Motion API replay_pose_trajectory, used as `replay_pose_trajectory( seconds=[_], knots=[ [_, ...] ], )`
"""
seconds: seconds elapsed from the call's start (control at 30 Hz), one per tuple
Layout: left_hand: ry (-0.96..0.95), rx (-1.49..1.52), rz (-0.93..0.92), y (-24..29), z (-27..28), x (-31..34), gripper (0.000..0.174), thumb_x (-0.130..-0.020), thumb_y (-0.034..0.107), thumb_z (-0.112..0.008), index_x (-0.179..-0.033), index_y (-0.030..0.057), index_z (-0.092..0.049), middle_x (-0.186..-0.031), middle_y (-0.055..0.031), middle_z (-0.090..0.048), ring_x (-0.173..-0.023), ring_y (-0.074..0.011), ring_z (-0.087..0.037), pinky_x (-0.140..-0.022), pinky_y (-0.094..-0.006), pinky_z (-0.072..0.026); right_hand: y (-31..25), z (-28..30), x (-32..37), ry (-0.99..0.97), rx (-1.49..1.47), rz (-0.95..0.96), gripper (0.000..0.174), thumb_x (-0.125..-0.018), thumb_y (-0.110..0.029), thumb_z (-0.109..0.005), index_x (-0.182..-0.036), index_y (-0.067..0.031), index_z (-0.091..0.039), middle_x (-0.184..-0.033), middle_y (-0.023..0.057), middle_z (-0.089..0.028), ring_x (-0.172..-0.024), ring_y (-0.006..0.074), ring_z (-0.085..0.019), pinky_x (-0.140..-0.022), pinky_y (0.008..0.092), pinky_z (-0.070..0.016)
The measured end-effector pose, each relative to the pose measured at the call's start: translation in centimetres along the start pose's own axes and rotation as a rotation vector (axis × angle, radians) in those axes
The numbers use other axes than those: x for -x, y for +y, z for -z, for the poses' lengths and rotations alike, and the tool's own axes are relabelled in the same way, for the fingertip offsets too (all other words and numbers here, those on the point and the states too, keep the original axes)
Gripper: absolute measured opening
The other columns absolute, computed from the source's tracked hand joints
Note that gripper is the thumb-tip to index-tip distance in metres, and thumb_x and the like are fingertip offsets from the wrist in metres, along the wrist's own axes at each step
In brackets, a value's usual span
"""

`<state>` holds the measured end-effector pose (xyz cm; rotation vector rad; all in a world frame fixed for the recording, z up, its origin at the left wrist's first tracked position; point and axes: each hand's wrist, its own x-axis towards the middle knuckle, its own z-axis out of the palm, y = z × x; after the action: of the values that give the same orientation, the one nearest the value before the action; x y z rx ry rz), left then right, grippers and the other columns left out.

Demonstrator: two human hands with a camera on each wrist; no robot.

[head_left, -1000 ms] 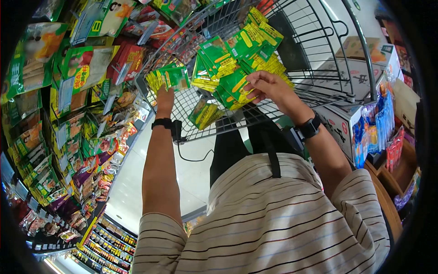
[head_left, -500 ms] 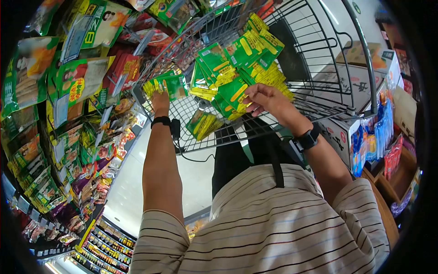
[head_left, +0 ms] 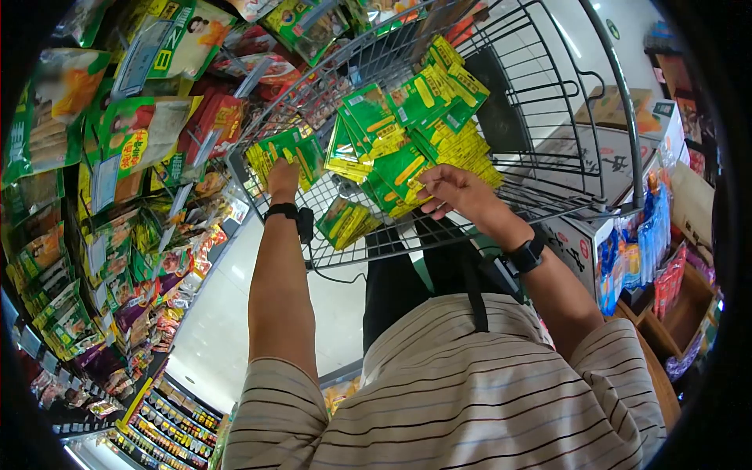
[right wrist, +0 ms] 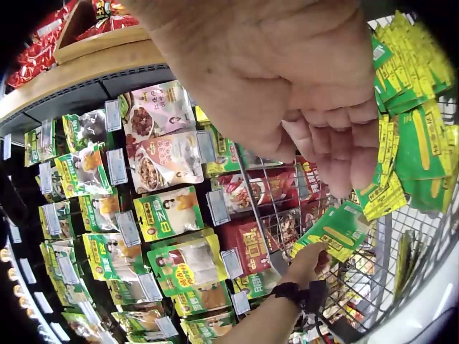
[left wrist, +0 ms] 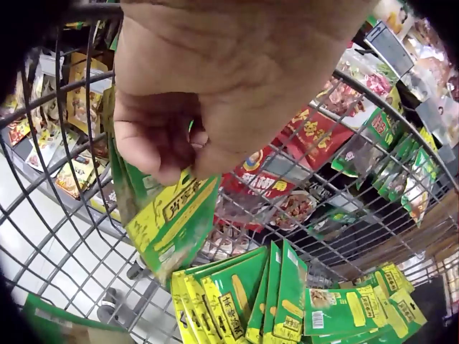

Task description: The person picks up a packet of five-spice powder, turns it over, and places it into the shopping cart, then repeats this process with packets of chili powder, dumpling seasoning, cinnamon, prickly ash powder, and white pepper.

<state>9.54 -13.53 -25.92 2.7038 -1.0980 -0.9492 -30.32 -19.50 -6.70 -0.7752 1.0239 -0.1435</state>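
Observation:
My left hand (head_left: 283, 178) is at the left end of a wire shopping cart (head_left: 446, 244). Its thumb and fingers pinch the top of green and yellow seasoning packets (left wrist: 176, 218), which hang down inside the cart wall. My right hand (head_left: 462, 194) hovers at the near edge of a big heap of similar packets (head_left: 407, 168); its fingers are loosely bent. In the right wrist view no packet shows between those fingers (right wrist: 341, 147). A small bunch of packets (head_left: 345, 223) lies apart on the cart's wire floor, between the hands.
Hanging food pouches (head_left: 149, 133) with price tags crowd the shelf on the left, close to the cart. White cartons (head_left: 583, 235) stand on the right, beside blue packages (head_left: 654, 227) and a wooden bin (head_left: 681, 305). Pale floor (head_left: 215, 321) shows below the left arm.
My left hand keeps its pinch while the packets in it shift and tilt a little. The right hand stays beside the heap. The head view has shifted slightly.

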Motion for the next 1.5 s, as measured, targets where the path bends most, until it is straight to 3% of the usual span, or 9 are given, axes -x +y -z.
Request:
replay_pose_trajectory(
  seconds=[0.07,0.13,0.27,0.3,0.4,0.57,0.7,1.13,1.5],
  knots=[
    [-0.025,0.154,-0.028,-1.0,-0.2,-0.5,0.034,-0.082,0.031,-0.060,-0.091,-0.0014,-0.063,-0.085,-0.0251,-0.069,-0.083,-0.0427,-0.067,-0.077,-0.0486,-0.0512,0.3,-0.5,-0.1,-0.021,0.027,0.067,0.028,-0.099,-0.026,-0.056,-0.119,-0.0059,-0.055,-0.106,0.0058,-0.063,-0.088,0.0147,-0.065,-0.076,0.0285,-0.0539],
    [-0.081,0.490,0.009,3.7,4.7,5.5,0.031,-0.087,0.029,-0.061,-0.085,-0.0013,-0.058,-0.069,-0.0139,-0.063,-0.057,-0.0200,-0.063,-0.052,-0.0327,-0.0487,0.6,-1.4,-0.5,-0.042,0.054,0.200,0.029,-0.096,-0.021,-0.058,-0.119,-0.0041,-0.054,-0.101,0.0040,-0.062,-0.084,0.0133,-0.065,-0.072,0.0288,-0.0540],
    [-0.233,0.942,-0.024,8.2,11.7,14.4,0.024,-0.090,0.023,-0.060,-0.095,-0.0003,-0.057,-0.078,-0.0104,-0.065,-0.058,-0.0150,-0.063,-0.048,-0.0257,-0.0475,-2.3,-5.8,0.2,0.019,0.707,0.674,0.062,-0.085,-0.018,-0.068,-0.140,-0.0029,-0.042,-0.132,0.0199,-0.054,-0.121,0.0345,-0.055,-0.100,0.0409,-0.0460],
    [-0.269,1.022,-0.036,8.8,13.1,16.3,0.023,-0.091,0.023,-0.059,-0.095,-0.0001,-0.057,-0.080,-0.0103,-0.066,-0.059,-0.0151,-0.064,-0.048,-0.0258,-0.0476,-3.2,-7.0,0.0,-0.019,0.819,0.697,0.073,-0.081,-0.018,-0.070,-0.146,-0.0051,-0.037,-0.145,0.0237,-0.042,-0.134,0.0399,-0.039,-0.112,0.0426,-0.0338],
    [-0.374,1.225,-0.110,10.6,16.6,21.5,0.023,-0.094,0.023,-0.058,-0.098,0.0008,-0.057,-0.082,-0.0099,-0.066,-0.063,-0.0153,-0.065,-0.049,-0.0265,-0.0482,-4.7,-10.7,0.6,-0.031,0.918,0.792,0.076,-0.081,-0.018,-0.070,-0.147,-0.0059,-0.034,-0.149,0.0217,-0.038,-0.137,0.0388,-0.036,-0.114,0.0421,-0.0310],
    [-0.191,1.289,-0.388,12.1,22.8,27.2,0.036,-0.101,0.034,-0.052,-0.114,0.0000,-0.057,-0.100,-0.0126,-0.066,-0.077,-0.0174,-0.066,-0.059,-0.0274,-0.0517,-8.2,-14.2,2.8,0.055,0.366,0.408,0.032,-0.092,-0.019,-0.062,-0.119,-0.0024,-0.065,-0.096,0.0081,-0.071,-0.085,0.0146,-0.064,-0.078,0.0287,-0.0502],
    [0.103,1.041,-0.478,8.1,26.0,27.5,0.044,-0.101,0.037,-0.052,-0.124,-0.0007,-0.055,-0.111,-0.0137,-0.065,-0.093,-0.0175,-0.064,-0.074,-0.0291,-0.0508,-11.2,-16.0,5.8,-0.204,-0.092,0.492,0.031,-0.090,-0.018,-0.065,-0.117,-0.0011,-0.065,-0.102,0.0042,-0.070,-0.087,0.0101,-0.063,-0.079,0.0269,-0.0495],
    [-0.179,1.156,-0.627,2.5,27.0,32.9,0.035,-0.095,0.026,-0.064,-0.119,0.0018,-0.059,-0.108,-0.0015,-0.065,-0.096,-0.0066,-0.056,-0.085,-0.0230,-0.0430,-13.6,-23.5,9.1,-0.436,-0.017,0.547,0.038,-0.088,-0.009,-0.063,-0.124,0.0026,-0.058,-0.115,0.0078,-0.066,-0.100,0.0145,-0.063,-0.087,0.0290,-0.0505],
    [0.168,1.371,-0.648,-2.3,29.9,35.5,0.028,-0.097,0.021,-0.063,-0.118,0.0026,-0.059,-0.107,-0.0010,-0.066,-0.092,-0.0058,-0.057,-0.082,-0.0224,-0.0453,-14.8,-30.3,11.4,-0.453,0.251,0.660,0.032,-0.097,-0.019,-0.056,-0.124,-0.0018,-0.060,-0.106,0.0012,-0.066,-0.089,0.0056,-0.060,-0.075,0.0233,-0.0480]
  ],
)
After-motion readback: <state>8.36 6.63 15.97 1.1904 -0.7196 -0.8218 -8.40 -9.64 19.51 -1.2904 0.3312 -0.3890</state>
